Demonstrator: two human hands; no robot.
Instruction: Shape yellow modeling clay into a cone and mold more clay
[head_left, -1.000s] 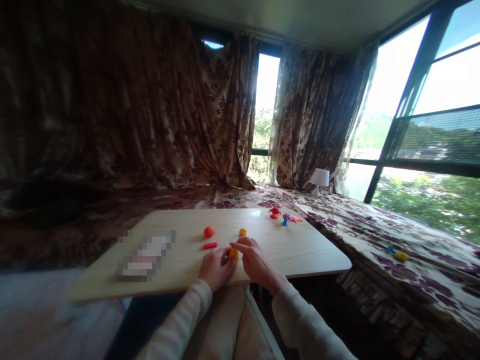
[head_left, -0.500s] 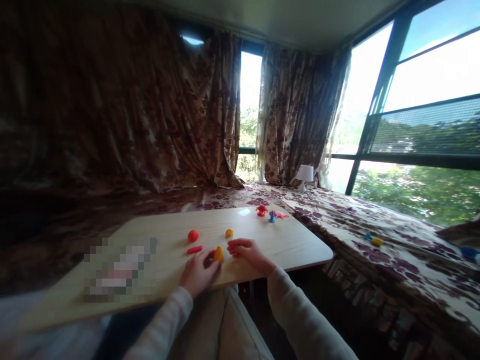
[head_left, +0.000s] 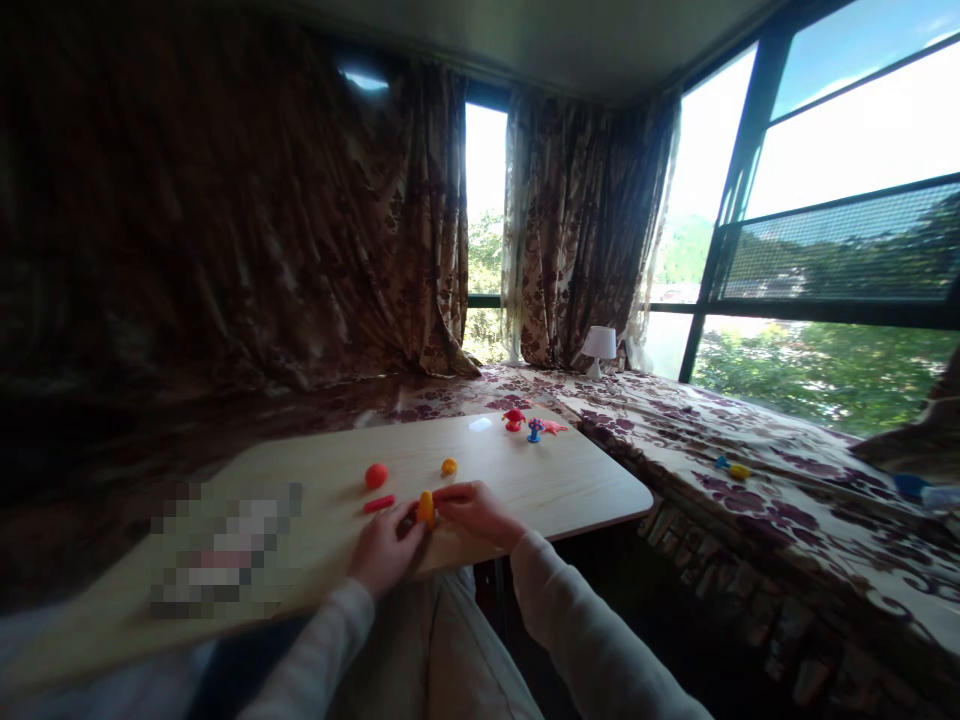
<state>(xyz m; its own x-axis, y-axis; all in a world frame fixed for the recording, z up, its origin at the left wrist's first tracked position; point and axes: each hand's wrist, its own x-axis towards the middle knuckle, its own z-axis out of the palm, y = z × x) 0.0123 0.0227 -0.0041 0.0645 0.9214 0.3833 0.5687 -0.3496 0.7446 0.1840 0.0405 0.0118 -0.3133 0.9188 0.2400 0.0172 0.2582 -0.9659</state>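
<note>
An upright yellow-orange cone-shaped piece [head_left: 426, 508], which looks like modelling clay, stands near the table's front edge. The fingers of my left hand [head_left: 386, 545] are closed on its left side. From the right, my right hand [head_left: 478, 510] has its fingers together with the tips at the cone; the exact contact is too small to make out. Just left of the cone lies a short pinkish-red stick [head_left: 379, 504]. Farther back are a red ball [head_left: 376, 476] and a small orange-yellow lump [head_left: 449, 467].
On the pale wooden table [head_left: 585, 485], a red figure [head_left: 514, 419], a blue figure [head_left: 535, 431] and a flat coral-red piece [head_left: 553, 427] stand at the back right. A blurred-out flat item [head_left: 229, 550] lies left. The flowered bed [head_left: 780, 500] holds a blue-and-yellow thing [head_left: 739, 471] and a white lamp [head_left: 598, 345].
My right hand has moved left, its fingertips now at the yellow-orange cone. My left hand stays on the cone. The whole view has shifted slightly.
</note>
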